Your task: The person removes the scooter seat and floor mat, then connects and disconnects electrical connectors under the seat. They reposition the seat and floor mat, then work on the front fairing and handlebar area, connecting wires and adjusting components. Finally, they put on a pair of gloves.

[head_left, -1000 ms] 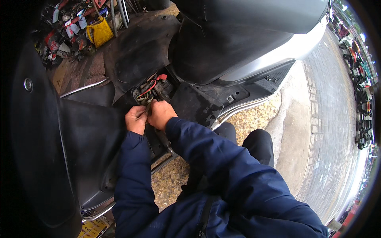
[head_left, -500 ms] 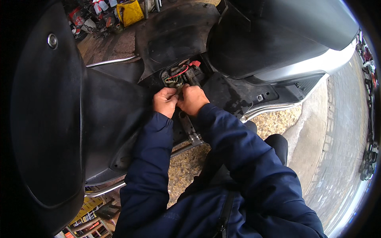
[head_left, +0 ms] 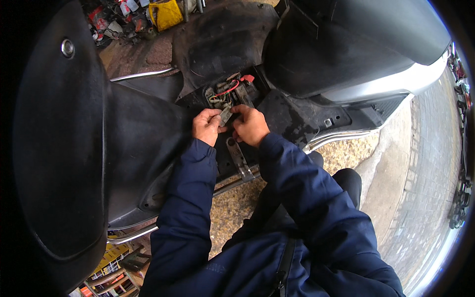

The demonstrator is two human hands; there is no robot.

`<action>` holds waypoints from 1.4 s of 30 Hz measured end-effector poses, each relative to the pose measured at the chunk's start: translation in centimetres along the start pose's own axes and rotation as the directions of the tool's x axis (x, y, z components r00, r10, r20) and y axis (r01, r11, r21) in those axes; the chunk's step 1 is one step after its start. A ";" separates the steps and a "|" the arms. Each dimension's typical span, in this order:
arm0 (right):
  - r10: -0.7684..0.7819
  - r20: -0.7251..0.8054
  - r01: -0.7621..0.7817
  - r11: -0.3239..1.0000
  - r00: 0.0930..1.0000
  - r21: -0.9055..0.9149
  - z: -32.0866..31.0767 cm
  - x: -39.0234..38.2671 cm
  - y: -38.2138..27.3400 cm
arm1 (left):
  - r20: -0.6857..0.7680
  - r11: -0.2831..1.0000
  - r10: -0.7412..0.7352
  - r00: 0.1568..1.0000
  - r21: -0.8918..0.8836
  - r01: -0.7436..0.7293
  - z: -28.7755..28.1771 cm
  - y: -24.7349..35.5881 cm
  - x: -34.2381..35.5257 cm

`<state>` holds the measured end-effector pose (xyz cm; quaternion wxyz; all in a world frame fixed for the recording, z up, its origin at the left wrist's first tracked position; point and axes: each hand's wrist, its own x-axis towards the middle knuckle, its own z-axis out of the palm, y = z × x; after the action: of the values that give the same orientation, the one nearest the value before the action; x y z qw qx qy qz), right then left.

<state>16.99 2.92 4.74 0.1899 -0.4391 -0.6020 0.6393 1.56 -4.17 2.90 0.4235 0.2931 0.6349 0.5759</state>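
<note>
In the open compartment of a scooter's floorboard, my left hand point(head_left: 206, 127) pinches a small, flat, grimy grey electrical part point(head_left: 225, 117) between thumb and fingers. Its exact kind is hard to make out. My right hand point(head_left: 251, 125) is curled just to the right, its index fingertip against the part's upper edge; the other fingers are partly hidden beneath the hand. Thin wires point(head_left: 216, 102) in several colours run in the compartment just above the part. A thicker red cable point(head_left: 228, 90) arches there toward a red cap point(head_left: 247, 78).
A metal bracket point(head_left: 239, 159) juts toward me below my hands. The black front panel point(head_left: 59, 148) rises at left, the black seat point(head_left: 356, 44) at upper right. A loose dark cover point(head_left: 225, 47) lies beyond the compartment. A yellow object point(head_left: 166, 15) and clutter stand farther back.
My right hand has shifted slightly right, away from the left, uncovering the grey part between them. The left hand stays nearly in place, holding it. The whole view has shifted a little.
</note>
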 end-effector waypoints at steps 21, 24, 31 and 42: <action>-0.884 0.339 0.941 0.338 0.322 -0.014 0.6 1.7 -45.0 | 0.065 0.977 -0.171 0.983 -0.121 0.178 -2.0 -4.3 0.4; -0.841 0.364 0.916 0.372 0.400 -0.149 1.7 2.9 -47.3 | 0.027 0.987 -0.148 0.989 -0.064 0.149 -2.0 -4.6 0.4; -0.882 0.338 0.900 -0.401 -0.329 -0.169 5.0 5.5 -49.2 | 0.051 0.983 -0.141 0.989 -0.114 0.146 -2.2 -5.1 0.7; -0.912 0.382 0.956 -0.230 -0.147 -0.181 5.4 5.2 -50.4 | 0.040 0.999 -0.040 0.998 -0.033 0.042 -2.2 -3.7 0.1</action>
<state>-4.50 13.98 49.65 0.4768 0.1770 -0.8481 0.1484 0.05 -5.72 -0.83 0.4527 0.2842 0.6224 0.5718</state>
